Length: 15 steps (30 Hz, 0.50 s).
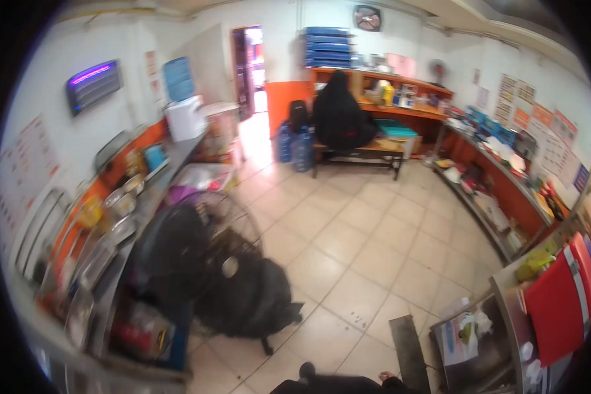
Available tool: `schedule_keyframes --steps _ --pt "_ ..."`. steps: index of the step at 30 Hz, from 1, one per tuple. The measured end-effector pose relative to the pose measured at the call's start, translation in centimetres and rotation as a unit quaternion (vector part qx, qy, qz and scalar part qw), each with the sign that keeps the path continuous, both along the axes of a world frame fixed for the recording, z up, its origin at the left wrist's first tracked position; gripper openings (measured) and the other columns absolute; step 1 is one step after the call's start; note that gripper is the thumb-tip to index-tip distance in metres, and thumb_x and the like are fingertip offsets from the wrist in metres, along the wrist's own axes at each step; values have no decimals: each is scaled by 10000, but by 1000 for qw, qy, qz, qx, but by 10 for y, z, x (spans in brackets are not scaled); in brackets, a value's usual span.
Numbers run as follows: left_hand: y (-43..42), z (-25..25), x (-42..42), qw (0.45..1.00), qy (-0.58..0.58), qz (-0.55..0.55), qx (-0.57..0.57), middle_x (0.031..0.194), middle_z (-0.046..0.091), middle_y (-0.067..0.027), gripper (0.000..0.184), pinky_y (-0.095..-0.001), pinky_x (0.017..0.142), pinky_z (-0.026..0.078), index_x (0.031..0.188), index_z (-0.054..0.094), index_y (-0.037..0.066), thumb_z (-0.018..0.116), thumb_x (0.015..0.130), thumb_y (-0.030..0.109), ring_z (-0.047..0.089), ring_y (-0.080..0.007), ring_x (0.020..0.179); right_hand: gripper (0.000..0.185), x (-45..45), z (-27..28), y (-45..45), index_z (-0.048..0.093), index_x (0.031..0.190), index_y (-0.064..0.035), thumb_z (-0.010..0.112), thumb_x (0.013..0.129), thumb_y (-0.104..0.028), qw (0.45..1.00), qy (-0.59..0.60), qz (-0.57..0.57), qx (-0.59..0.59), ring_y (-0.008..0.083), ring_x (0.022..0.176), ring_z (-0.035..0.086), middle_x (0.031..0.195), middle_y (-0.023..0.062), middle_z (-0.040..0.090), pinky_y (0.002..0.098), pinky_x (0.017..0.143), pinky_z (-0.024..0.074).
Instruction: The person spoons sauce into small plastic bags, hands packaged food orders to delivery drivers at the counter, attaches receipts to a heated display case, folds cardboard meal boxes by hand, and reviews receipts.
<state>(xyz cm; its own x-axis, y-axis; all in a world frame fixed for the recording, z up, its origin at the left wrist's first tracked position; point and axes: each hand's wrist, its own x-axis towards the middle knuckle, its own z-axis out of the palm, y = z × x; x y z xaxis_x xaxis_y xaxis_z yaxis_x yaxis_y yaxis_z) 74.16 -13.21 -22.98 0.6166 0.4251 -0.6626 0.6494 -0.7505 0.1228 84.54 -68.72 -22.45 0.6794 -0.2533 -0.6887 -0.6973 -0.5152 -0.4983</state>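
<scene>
A: State of the grip?

B: Right hand [387,376], lower margin: only a small part shows beside the dark clothing [341,385], so whether it is clenched or released cannot be told. The left hand lies outside the view.

A: Nearest object?

B: A dark narrow board [410,354], just to the right of the right hand (its lower end is cut off by the margin). Whether they touch cannot be told.

A: And farther out?

B: Right, a metal cabinet [487,341] and a large red panel [553,308]. Left, a black bulky bundle [243,289] in front of a round wire grille [246,220], near a counter [115,282] bearing metal pans [119,205]. Centre, a tiled floor [348,243]. Rear, a person in black [340,121] seated on a bench [359,152], with large blue bottles [302,150] to the left.
</scene>
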Motion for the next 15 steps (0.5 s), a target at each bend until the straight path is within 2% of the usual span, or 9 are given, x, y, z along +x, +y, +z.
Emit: schedule_keyframes --steps 2,5,6,8,9,10,12,14,15 --pt "0 -2 105 996 -10 -90 3 952 577 -175 364 -408 773 417 957 591 71 480 783 371 549 -331 887 444 47 95 -7 524 1100 -73 573 760 -355 999 5 -13 -48 237 971 529 1055 147 552 344 821 419" --pt "-24 1 279 975 -84 -207 21 925 589 -175 367 -400 770 421 925 608 63 479 782 375 553 -327 877 418 92 79 -57 558 1047 -74 612 713 -320 986 39 -152 -52 243 915 558 972 130 593 323 814 426" --pt "-40 6 335 969 -108 -221 21 916 592 -175 368 -398 769 422 914 614 60 479 781 376 555 -326 874 395 88 15 -82 563 1037 -74 596 723 -310 983 -8 -67 -173 242 908 560 963 126 596 322 809 429" --pt "-96 47 435 977 -166 -112 -70 850 599 -186 377 -375 766 422 769 631 24 490 760 374 557 -303 870 353 82 -112 -133 573 1019 -73 563 742 -292 878 -60 70 -470 239 895 566 946 118 601 320 798 436" --pt "-113 40 481 975 -169 -124 -69 850 599 -186 377 -375 766 422 769 631 24 490 760 374 557 -303 870 348 87 -62 -126 574 1016 -74 560 744 -290 971 23 -116 -207 239 895 566 946 117 601 321 797 437" --pt "-138 34 527 962 -192 -163 -101 825 598 -183 348 -372 728 433 792 616 19 523 728 349 564 -312 827 343 112 -31 -127 575 1013 -75 556 746 -289 972 76 -174 -142 239 895 566 947 117 601 322 796 437" --pt "-204 56 582 955 -186 -172 -151 798 600 -175 348 -366 687 444 791 598 19 559 699 353 574 -310 779 333 158 -24 -151 578 1008 -76 550 750 -286 971 95 -188 -111 239 895 566 948 115 601 324 795 438" --pt "-257 44 623 952 -179 -194 -156 807 605 -165 343 -362 684 447 792 595 33 573 700 363 574 -311 769 324 221 -22 -184 581 1002 -78 543 754 -283 974 88 -189 -91 240 895 567 948 113 600 326 794 438" --pt "-284 38 637 948 -180 -159 -210 811 607 -160 342 -367 683 448 794 595 42 578 701 371 574 -314 775 320 253 -18 -200 582 1000 -79 539 756 -281 976 82 -187 -81 240 895 567 949 112 600 327 794 439"
